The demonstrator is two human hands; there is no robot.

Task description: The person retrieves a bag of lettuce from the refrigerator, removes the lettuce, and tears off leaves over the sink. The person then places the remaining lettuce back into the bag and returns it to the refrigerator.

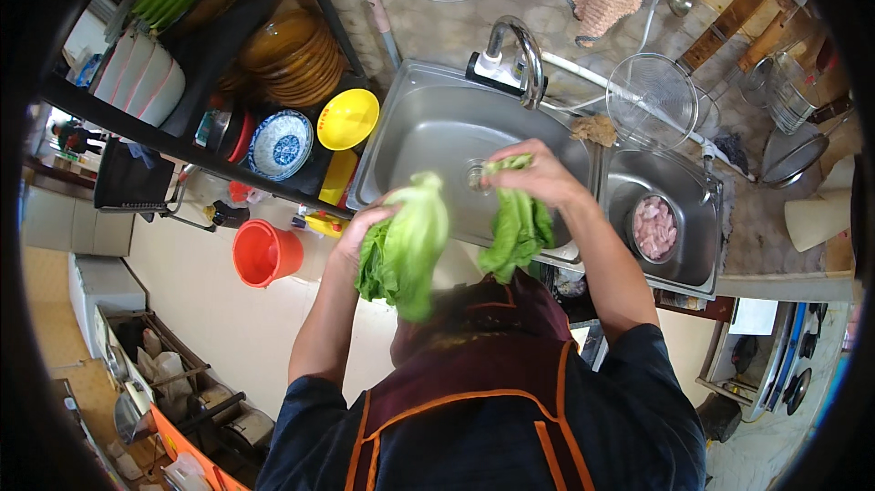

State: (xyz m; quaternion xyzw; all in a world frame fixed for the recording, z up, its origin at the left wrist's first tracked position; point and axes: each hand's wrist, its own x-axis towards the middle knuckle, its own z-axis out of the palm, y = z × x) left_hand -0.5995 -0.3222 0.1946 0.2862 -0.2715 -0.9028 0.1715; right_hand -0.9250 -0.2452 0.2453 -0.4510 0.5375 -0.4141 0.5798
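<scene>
My left hand grips a head of leafy green lettuce, its pale base up and its leaves hanging down, slightly blurred. In my right hand are torn green leaves, pinched at their stem end and drooping toward my apron. Both hands are above the front part of a stainless steel sink basin, with the drain visible between them. A chrome faucet arches over the back of the basin; no water shows from it.
To the right, a smaller basin holds a bowl of pale pink raw meat pieces. Wire strainers hang on the wall. A dark rack at left carries a yellow bowl and blue-white bowls. A red bucket stands on the floor.
</scene>
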